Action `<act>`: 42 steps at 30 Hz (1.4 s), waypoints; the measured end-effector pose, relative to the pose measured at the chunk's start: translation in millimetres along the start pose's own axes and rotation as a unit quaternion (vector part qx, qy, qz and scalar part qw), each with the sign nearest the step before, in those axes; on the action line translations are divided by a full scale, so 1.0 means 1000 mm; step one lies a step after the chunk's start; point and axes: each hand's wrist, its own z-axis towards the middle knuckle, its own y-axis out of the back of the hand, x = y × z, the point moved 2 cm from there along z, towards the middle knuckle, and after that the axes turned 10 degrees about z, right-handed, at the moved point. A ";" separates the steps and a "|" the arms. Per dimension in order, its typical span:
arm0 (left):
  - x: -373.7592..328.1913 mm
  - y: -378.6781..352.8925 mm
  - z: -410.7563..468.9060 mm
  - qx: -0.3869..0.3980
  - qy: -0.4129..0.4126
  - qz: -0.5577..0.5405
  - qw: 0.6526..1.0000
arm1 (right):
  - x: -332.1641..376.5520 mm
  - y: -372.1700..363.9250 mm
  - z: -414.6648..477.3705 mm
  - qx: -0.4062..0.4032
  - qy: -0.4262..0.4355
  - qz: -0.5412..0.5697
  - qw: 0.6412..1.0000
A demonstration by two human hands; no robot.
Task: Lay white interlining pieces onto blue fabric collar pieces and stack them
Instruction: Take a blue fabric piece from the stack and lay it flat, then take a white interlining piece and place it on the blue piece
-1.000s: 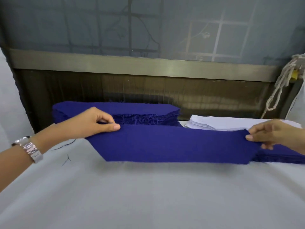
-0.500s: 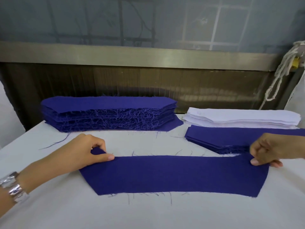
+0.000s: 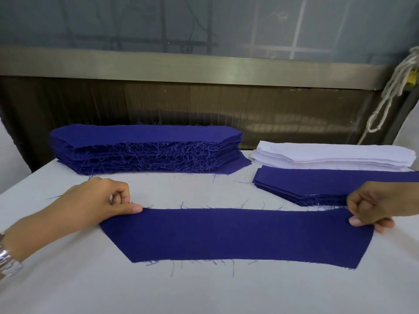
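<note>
Across the middle of the frame, one blue collar piece (image 3: pixel 235 236) lies flat on the white table (image 3: pixel 204 291), long edge running left to right, frayed threads along its borders. At its upper left corner the left hand (image 3: pixel 95 200) comes in from the lower left, wrist low, fingers curled under, thumb stretched out flat, pinching that corner. At the right edge of the frame the right hand (image 3: pixel 376 205) does the same at the upper right corner: thumb on top, fingertips tucked beneath the cloth. A silver watch (image 3: pixel 6 261) shows on the left wrist. Behind, upper left, sits a tall blue stack (image 3: pixel 145 150). To the right, a white interlining stack (image 3: pixel 335 155), and just in front of it a low blue stack (image 3: pixel 317 184), close behind the right hand.
</note>
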 end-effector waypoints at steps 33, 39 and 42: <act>-0.213 -0.007 0.112 -0.194 -0.281 0.016 0.940 | 0.032 0.079 -0.047 -0.521 -0.023 0.116 0.845; -0.272 -0.023 0.170 -0.174 -0.303 0.028 0.937 | -0.008 0.108 -0.026 -0.586 -0.038 0.134 0.798; -0.285 -0.027 0.192 -0.150 -0.278 0.043 0.948 | -0.019 0.120 -0.014 -0.609 -0.055 0.097 0.786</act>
